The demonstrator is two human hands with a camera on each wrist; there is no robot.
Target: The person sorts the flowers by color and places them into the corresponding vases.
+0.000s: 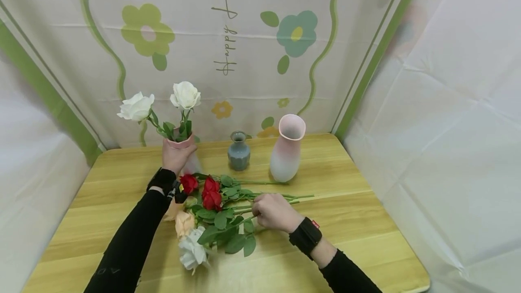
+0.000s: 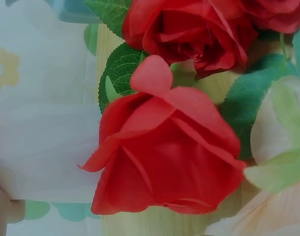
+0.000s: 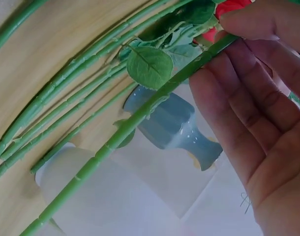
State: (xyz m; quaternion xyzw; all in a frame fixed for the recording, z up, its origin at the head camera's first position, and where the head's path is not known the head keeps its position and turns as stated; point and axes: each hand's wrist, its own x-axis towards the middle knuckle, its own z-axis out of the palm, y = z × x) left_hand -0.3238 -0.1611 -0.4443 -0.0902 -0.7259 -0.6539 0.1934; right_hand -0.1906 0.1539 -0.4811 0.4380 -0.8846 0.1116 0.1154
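In the head view, a wooden bench (image 1: 346,220) carries the vases and flowers. The left hand (image 1: 176,157) grips a pink-rimmed, pale-bodied vase (image 1: 192,165) near its top, at the far left of the bench; its mouth faces up, and two white roses (image 1: 186,95) stand in it, one rising nearly straight, the other leaning left. The right hand (image 1: 274,211) pinches a green, leafy stem (image 1: 248,219) above the middle of the bench. From the fingers, its leafy part slants down to the left, towards a white rose (image 1: 192,250); leaves hide whether the two join. Red roses (image 1: 211,193) and peach roses (image 1: 185,224) lie close by, heads left, stems running right. Behind stand a small grey-blue vase (image 1: 239,155) and a tall pink-and-white vase (image 1: 286,157), both upright.

In the left wrist view, red petals fill the middle. The pale vase wall shows at the left, with only a sliver of the hand beside it, so its grip cannot be told there.

In the right wrist view, the thumb and fingers pinch the stem, the other fingers extended. Its bare length runs diagonally to the lower left corner, crossing in front of the grey-blue vase.
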